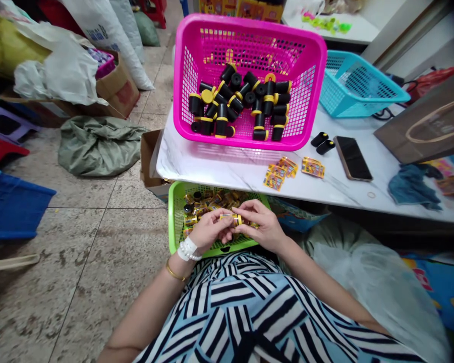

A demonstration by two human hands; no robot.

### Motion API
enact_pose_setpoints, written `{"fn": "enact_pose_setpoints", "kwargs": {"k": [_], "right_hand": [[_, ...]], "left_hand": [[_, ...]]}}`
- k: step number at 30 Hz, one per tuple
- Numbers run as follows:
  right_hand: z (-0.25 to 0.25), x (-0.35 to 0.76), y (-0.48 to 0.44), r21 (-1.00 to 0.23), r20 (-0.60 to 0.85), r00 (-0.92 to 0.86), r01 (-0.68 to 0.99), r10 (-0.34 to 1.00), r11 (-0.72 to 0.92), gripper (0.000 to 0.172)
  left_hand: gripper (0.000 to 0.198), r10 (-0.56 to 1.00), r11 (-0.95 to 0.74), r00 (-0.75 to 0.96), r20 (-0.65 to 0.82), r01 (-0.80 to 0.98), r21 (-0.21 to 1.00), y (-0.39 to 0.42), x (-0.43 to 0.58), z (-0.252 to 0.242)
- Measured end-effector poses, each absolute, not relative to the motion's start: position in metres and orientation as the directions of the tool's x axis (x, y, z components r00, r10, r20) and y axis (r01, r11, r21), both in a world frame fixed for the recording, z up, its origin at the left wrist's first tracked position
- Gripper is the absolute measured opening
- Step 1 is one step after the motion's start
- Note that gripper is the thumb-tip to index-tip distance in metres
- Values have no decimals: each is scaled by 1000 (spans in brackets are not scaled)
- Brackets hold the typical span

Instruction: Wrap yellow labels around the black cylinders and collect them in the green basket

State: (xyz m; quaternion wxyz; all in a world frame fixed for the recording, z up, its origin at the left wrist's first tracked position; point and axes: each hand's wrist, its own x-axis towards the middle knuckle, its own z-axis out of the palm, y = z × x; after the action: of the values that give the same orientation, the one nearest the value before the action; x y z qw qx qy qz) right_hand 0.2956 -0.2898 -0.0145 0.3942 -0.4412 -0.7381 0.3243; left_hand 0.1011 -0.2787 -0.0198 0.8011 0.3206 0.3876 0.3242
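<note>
Tube (230,218) held level above the green basket (171,212). Left hand (210,227) pinches its body; right hand (261,222) has thumb and fingers around the yellow-capped end. Step in hand, judged: fitting or smoothing the printed wrap on the tube. Next move seems to call for steady left support and light right-finger pressure along the wrap. Wrapped tubes lie in the green basket below. Beyond, on the table (212,169): loose labels (274,176), two bare tubes (325,146), phone (353,158), and pink basket (245,143) of black tubes (222,112).
</note>
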Motion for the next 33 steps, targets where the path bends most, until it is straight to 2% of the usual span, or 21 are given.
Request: {"fn": "enact_pose_setpoints", "kwargs": {"k": [4,8,10,12,14,17,19,21,23,25,27,30,33], "right_hand": [[-16,293,-293,-846,286,-257,384,923,370,44],[-17,291,-295,-858,304,-148,386,941,338,27],[-18,292,-296,-874,298,-113,367,948,319,26],[-19,294,-299,-850,341,-111,388,933,357,27],[-20,296,-302,-803,411,-141,411,901,431,28],[-23,295,-305,-809,424,-169,371,890,456,24],[-27,289,-305,-907,286,-103,293,953,304,23],[-33,282,-303,-996,-7,-20,89,1000,-5,27],[-40,275,-300,-932,-313,-47,-178,949,-316,34],[-45,272,-296,-807,-471,-130,-336,873,-486,38],[-48,272,-294,-780,-500,-126,-365,857,-509,37],[-51,276,-294,-851,-432,-19,-321,902,-414,36],[-51,281,-296,-878,-372,-90,-287,924,-382,38]], "left_hand": [[41,806,532,445,-391,-254,808,-282,104,-25],[36,907,258,379,-185,-152,954,-276,107,-22],[34,916,148,389,-98,-101,984,-273,107,-21],[41,892,166,439,-110,-92,982,-274,104,-23],[48,856,287,477,-199,-117,951,-278,101,-28],[41,828,398,476,-295,-128,909,-284,96,-33],[32,872,295,427,-239,-69,953,-286,95,-33],[26,928,63,365,-75,46,997,-286,95,-31],[22,926,-160,364,103,130,978,-285,95,-31],[23,897,-242,410,165,144,960,-284,95,-33],[31,897,-151,432,94,100,984,-283,95,-36],[47,901,152,413,-134,-11,988,-284,97,-40],[46,870,348,396,-292,-76,934,-286,101,-42]]}}
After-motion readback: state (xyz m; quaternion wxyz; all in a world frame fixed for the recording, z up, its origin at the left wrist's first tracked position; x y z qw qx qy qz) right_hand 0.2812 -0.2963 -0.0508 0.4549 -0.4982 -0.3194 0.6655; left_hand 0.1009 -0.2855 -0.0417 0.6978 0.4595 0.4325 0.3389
